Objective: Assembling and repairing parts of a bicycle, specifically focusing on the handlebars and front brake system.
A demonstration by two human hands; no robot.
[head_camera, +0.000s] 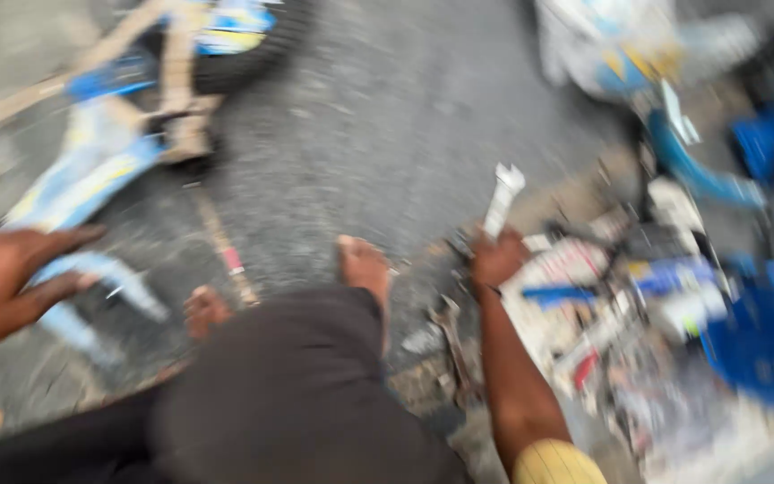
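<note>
The head view is heavily blurred by motion. My right hand (497, 258) is closed around the shaft of a silver open-ended wrench (503, 197), whose jaw points up and away from me. It hovers at the left edge of a pile of scattered tools (602, 296) on the ground. My left hand (11, 278) is at the far left, fingers spread and holding nothing, near a blue, white and yellow frame (91, 170) lying on the asphalt. My bare feet (365, 269) and dark trousers (279, 385) fill the lower middle.
A black tyre (253, 54) on the frame lies at the top left. Blue plastic containers (763, 341) sit at the right, and white and blue bags (611, 45) at the top right. Grey asphalt (387, 116) stretches between them.
</note>
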